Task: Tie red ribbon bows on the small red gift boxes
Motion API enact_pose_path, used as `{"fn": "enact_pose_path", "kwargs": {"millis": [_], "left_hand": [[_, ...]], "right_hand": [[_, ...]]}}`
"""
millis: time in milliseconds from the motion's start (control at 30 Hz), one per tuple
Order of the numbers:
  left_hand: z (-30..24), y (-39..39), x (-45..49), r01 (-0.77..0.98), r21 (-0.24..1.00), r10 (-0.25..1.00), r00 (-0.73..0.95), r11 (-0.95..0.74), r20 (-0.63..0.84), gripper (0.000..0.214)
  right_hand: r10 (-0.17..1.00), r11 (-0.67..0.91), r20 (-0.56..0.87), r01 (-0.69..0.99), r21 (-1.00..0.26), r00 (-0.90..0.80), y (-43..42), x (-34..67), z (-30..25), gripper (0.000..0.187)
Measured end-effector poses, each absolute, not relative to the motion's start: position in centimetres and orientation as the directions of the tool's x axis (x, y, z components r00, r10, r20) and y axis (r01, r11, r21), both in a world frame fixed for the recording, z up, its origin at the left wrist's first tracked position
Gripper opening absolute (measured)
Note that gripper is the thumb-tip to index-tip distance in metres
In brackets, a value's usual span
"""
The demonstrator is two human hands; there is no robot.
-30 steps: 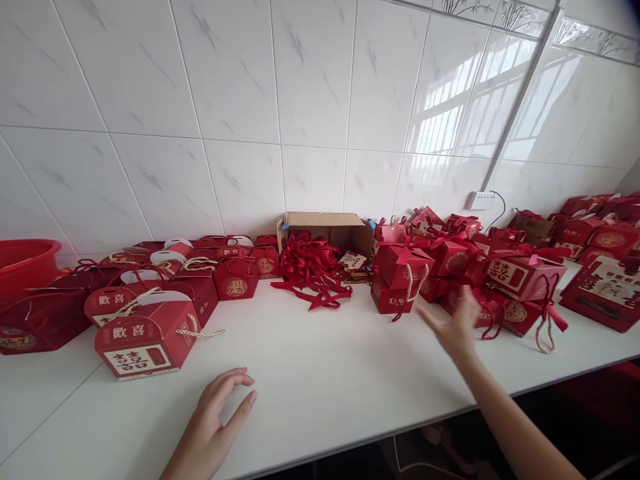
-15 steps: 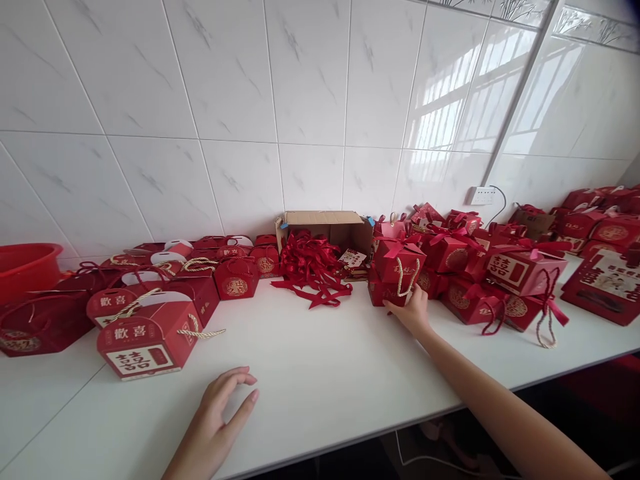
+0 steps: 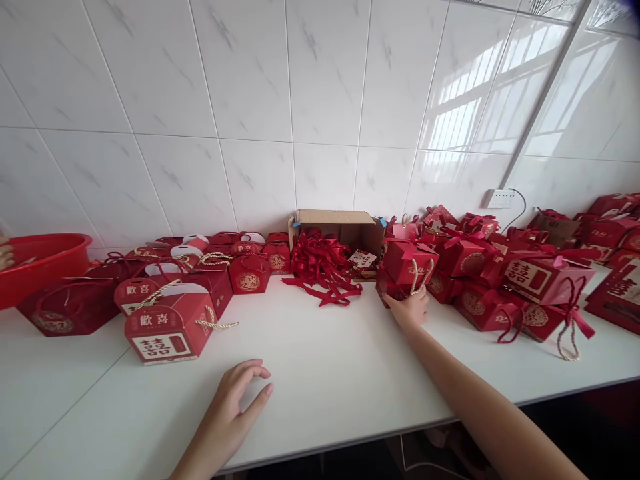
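My right hand (image 3: 411,308) reaches to the lower red gift box (image 3: 387,285) of a two-box stack, thumb against its left side and fingers bent round its front. On top sits another red gift box (image 3: 404,262) with a ribbon bow, its gold rope loop (image 3: 423,275) hanging down by my fingers. My left hand (image 3: 243,395) hovers over the white table (image 3: 320,360), thumb and fingers apart, holding nothing. Nearest to it stands a red gift box with white characters (image 3: 170,330) and a gold cord.
Red ribbons (image 3: 323,257) spill from a cardboard box (image 3: 334,217) by the wall. More red boxes stand on the left, and bow-tied ones (image 3: 480,307) crowd the right. At the far left a person's hand (image 3: 5,255) rests at a red basin (image 3: 55,253).
The view has turned left, bringing more of the red basin and another person's hand in. My right hand stays at the lower box of the stack; my left hand remains open over the table.
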State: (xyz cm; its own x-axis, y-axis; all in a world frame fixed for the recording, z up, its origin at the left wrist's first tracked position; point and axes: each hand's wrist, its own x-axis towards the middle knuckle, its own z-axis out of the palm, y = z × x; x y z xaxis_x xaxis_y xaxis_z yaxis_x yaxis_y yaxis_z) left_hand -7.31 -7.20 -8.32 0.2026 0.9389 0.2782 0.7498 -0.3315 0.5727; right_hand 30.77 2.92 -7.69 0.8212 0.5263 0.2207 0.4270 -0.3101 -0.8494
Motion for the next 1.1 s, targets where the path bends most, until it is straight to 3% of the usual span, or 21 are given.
{"fn": "enact_pose_path", "kwargs": {"millis": [167, 367, 567, 800, 967, 1033, 1100], "left_hand": [[-8.5, -7.0, -7.3, 0.764, 0.542, 0.93, 0.213, -0.35, 0.3, 0.024], [-8.7, -6.8, -7.2, 0.777, 0.502, 0.912, 0.223, -0.38, 0.344, 0.023], [-8.5, -7.1, -7.2, 0.78, 0.497, 0.912, 0.228, -0.38, 0.34, 0.022], [-8.6, -7.0, -7.2, 0.769, 0.521, 0.921, 0.232, -0.371, 0.313, 0.021], [-8.4, -7.7, -7.2, 0.707, 0.625, 0.932, 0.144, -0.332, 0.332, 0.032], [-7.7, -7.6, -8.3, 0.687, 0.655, 0.927, 0.076, -0.315, 0.366, 0.038], [-6.5, -6.9, -10.3, 0.721, 0.61, 0.895, 0.033, -0.33, 0.444, 0.042]], "right_hand": [[0.595, -0.336, 0.283, 0.552, -0.763, 0.753, -2.6, 35.7, -7.6, 0.113], [0.527, -0.489, 0.383, 0.64, -0.593, 0.758, -6.9, 41.3, -8.0, 0.116], [0.531, -0.579, 0.287, 0.589, -0.564, 0.798, -7.3, 45.1, -7.7, 0.117], [0.491, -0.606, 0.269, 0.547, -0.578, 0.829, -6.4, 48.4, -7.5, 0.117], [0.479, -0.592, 0.278, 0.54, -0.599, 0.833, -6.0, 49.4, -9.3, 0.126], [0.508, -0.597, 0.278, 0.566, -0.569, 0.815, -6.6, 49.1, -10.8, 0.117], [0.587, -0.571, 0.271, 0.627, -0.53, 0.763, -7.7, 48.6, -12.4, 0.091]]}}
